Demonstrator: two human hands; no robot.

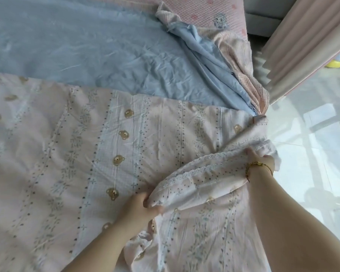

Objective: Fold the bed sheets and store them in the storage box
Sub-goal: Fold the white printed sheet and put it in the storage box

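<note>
A pale pink bed sheet (71,154) with bear prints, dotted stripes and a lace edge lies spread over the near part of the bed. My left hand (141,209) is shut on a bunched fold of this sheet near the middle bottom. My right hand (260,160), with a gold bracelet on the wrist, grips the same lace-edged fold farther right, at the bed's edge. The fold stretches between the two hands, raised off the flat sheet. No storage box is in view.
A crumpled light blue sheet (86,46) covers the far part of the bed. A pink patterned cover (208,12) lies at the top right. Pink curtains (306,42) hang at the right above a glossy white floor (312,154). A yellow object (335,63) sits by the curtain.
</note>
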